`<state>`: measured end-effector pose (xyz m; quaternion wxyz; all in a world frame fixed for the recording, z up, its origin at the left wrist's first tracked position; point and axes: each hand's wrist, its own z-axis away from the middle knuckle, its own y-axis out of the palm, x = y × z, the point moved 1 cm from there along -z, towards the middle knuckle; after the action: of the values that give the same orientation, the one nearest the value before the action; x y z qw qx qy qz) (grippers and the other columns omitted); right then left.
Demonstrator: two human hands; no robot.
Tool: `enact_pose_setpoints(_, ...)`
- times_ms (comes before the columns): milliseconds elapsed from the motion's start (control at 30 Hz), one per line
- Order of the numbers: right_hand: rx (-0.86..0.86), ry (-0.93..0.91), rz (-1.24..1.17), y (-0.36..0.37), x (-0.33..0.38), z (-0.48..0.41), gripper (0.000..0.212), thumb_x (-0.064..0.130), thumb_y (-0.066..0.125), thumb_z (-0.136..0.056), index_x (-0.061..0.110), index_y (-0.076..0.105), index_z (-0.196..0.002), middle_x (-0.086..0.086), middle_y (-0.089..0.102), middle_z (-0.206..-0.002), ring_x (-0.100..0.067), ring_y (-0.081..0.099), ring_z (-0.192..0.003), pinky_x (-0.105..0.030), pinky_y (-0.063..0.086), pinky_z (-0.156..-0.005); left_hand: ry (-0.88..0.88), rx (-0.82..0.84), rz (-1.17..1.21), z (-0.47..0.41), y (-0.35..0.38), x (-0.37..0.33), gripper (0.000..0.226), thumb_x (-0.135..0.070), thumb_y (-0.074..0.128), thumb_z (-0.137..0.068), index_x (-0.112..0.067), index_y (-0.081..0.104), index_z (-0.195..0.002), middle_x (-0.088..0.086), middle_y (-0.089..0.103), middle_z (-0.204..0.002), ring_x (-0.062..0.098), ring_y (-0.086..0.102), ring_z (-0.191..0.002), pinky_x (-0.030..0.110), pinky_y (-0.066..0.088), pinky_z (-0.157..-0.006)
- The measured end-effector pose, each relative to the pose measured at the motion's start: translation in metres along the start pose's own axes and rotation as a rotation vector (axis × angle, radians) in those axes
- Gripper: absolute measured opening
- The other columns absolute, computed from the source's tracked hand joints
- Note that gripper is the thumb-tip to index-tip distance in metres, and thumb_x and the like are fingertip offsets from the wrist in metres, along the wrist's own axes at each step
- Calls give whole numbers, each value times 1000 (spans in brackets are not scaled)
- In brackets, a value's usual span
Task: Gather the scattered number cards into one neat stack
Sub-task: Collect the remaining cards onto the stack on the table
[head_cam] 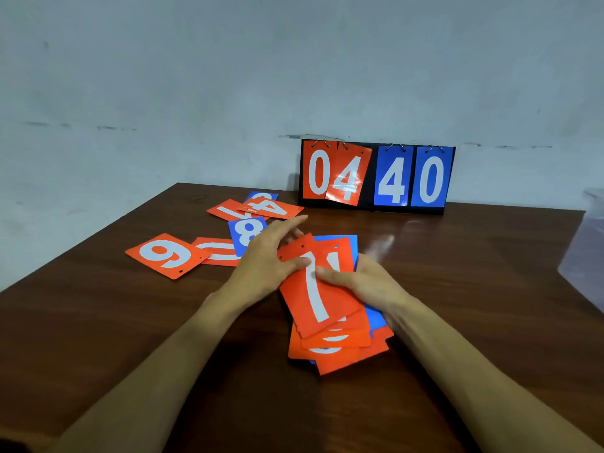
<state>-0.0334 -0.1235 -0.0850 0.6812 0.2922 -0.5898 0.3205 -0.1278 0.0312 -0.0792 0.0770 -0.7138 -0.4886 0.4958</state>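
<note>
A loose, fanned stack of red and blue number cards [340, 341] is in front of me, a red 7 card [318, 299] on top. My right hand [366, 282] grips the stack from the right, thumb on the 7. My left hand [264, 256] rests on the stack's left edge, thumb pressing the top card, fingers stretched out. Scattered cards lie on the table to the left: a red 9 [166, 255], a red 0 [217, 251], a blue 8 [246, 233], a red 1 [228, 210], a red 4 [273, 207] and a partly hidden blue card [261, 195].
The dark wooden table [474, 289] stands against a pale wall. A flip scoreboard [376, 176] reading 04 40 stands at the back edge. A translucent plastic container [585, 253] is at the right edge.
</note>
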Motion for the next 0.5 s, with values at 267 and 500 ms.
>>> enact_pose_setpoints(267,-283,-54,-85,-6,-2,-4,22,5,62,-85,8,66,-107,-12,73,-97,-23,71,-80,-30,57,-65,-358,150,-568,-6,-23,62,59,-37,50,-95,-17,31,-148,6,31,-154,21,27,-142,39,16,-116)
enact_pose_setpoints(500,-314,-42,-112,-15,1,-2,24,7,60,-86,10,65,-110,-12,72,-101,-26,70,-88,-36,57,-76,-229,144,-865,-7,-23,52,46,-48,44,-95,-28,47,-137,1,55,-133,20,46,-125,42,23,-105)
